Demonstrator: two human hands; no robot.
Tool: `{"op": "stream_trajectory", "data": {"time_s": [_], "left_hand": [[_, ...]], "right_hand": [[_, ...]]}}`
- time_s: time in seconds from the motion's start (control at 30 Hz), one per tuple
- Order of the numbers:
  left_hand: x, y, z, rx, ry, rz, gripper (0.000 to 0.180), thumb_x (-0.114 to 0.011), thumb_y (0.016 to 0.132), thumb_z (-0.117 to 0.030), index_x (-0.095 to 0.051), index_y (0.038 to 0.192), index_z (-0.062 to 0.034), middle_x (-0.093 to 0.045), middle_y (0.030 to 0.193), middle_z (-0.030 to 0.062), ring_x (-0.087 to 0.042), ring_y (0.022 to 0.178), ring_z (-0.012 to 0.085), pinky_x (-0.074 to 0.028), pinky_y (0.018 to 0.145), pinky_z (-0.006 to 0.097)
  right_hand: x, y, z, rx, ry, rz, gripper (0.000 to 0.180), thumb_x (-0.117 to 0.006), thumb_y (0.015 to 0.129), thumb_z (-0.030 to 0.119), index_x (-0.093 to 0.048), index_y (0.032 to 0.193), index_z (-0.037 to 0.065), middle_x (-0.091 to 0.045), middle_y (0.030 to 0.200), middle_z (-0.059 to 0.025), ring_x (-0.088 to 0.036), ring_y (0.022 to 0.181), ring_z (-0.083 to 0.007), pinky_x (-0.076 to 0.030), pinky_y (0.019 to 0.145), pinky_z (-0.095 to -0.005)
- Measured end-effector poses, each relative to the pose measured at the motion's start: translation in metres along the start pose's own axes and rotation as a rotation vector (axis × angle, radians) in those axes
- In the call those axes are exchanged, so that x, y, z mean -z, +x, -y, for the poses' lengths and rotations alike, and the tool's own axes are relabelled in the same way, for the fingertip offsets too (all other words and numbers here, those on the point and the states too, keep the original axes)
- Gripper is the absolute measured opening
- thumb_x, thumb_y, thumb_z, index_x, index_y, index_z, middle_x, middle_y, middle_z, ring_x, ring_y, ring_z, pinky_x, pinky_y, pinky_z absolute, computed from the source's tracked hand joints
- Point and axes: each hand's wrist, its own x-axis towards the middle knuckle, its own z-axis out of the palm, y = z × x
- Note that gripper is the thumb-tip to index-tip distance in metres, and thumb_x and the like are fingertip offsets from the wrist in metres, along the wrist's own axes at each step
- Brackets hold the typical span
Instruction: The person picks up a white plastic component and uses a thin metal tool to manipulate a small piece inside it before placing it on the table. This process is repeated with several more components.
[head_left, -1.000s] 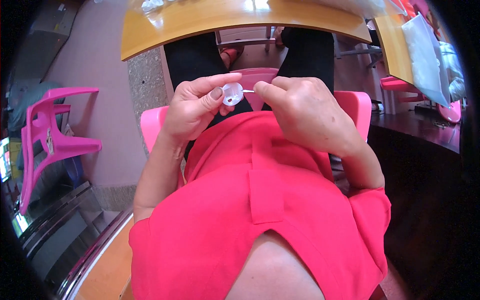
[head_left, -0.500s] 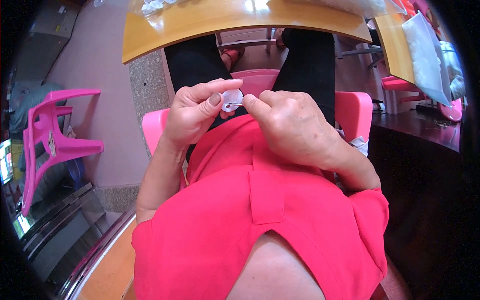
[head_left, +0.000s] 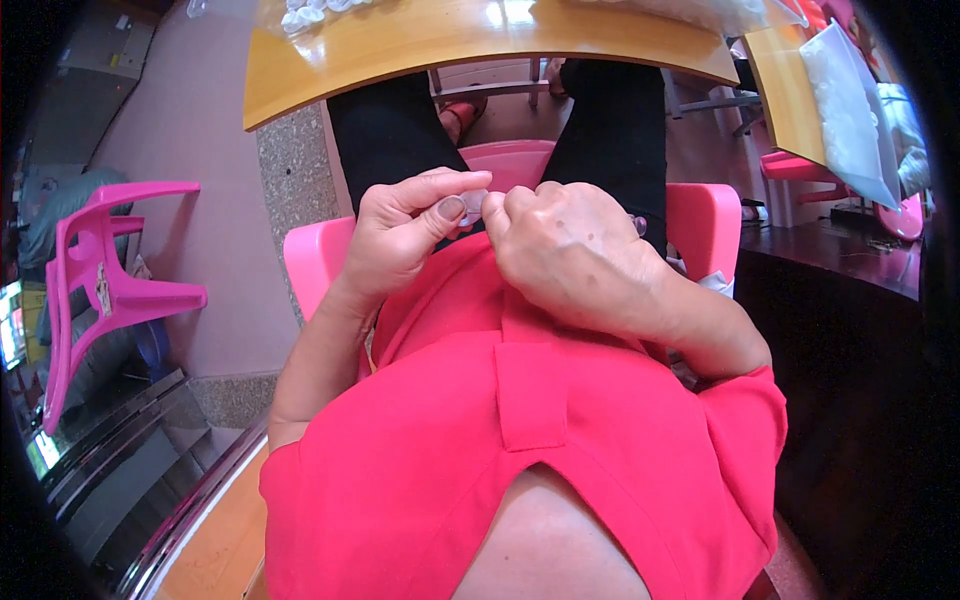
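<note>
Small translucent piece [head_left: 474, 206] pinched between left hand [head_left: 405, 240] and right hand [head_left: 570, 250] fingers; judged light, slippery (mostly hidden); rim grip advised, worktop [head_left: 400, 50] at 12 o'clock.

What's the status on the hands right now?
Both hands, left hand and right hand, pinch a small clear piece together over the lap. Piece mostly hidden. Nothing in the way.

A yellow wooden tabletop [head_left: 420, 45] shines with light at the top. Under it the floor [head_left: 195, 130] is pale pink, with a speckled stone strip [head_left: 290, 175]. A pink plastic chair [head_left: 100, 290] stands on the left. Another yellow table [head_left: 785, 85] is on the right.
</note>
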Motion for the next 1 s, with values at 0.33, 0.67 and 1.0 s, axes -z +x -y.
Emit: {"op": "stream_trajectory", "data": {"time_s": [0.33,0.67,1.0], "left_hand": [[0.018,0.011,-0.002,0.02,-0.407,0.079,0.033,-0.057,0.093,-0.017,-0.056,0.118,0.0041,-0.065,0.096,0.0128,-0.062,0.08,0.0147,-0.05,0.07,0.024],[0.025,0.01,0.004,0.079,-0.462,0.085,0.034,-0.052,0.095,-0.028,-0.059,0.107,0.003,-0.061,0.09,0.0201,-0.057,0.076,0.0223,-0.046,0.061,0.029],[0.027,0.011,0.007,-0.02,-0.53,0.155,0.031,-0.056,0.094,-0.02,-0.06,0.108,0.0069,-0.064,0.095,0.0176,-0.063,0.079,0.0208,-0.053,0.067,0.028]], "right_hand": [[-0.004,-0.004,-0.02,-0.062,0.268,-0.262,0.021,-0.061,0.072,-0.002,-0.056,0.092,0.001,-0.057,0.07,-0.0132,-0.061,0.064,-0.0308,-0.048,0.053,-0.039],[-0.014,-0.009,-0.017,-0.034,0.414,-0.221,0.022,-0.06,0.071,-0.001,-0.058,0.093,-0.002,-0.06,0.071,-0.0149,-0.063,0.066,-0.0316,-0.051,0.056,-0.0386],[-0.014,-0.007,-0.015,-0.029,0.405,-0.202,0.023,-0.061,0.072,-0.005,-0.059,0.095,-0.002,-0.058,0.067,-0.0129,-0.061,0.062,-0.0287,-0.049,0.053,-0.0366]]}}
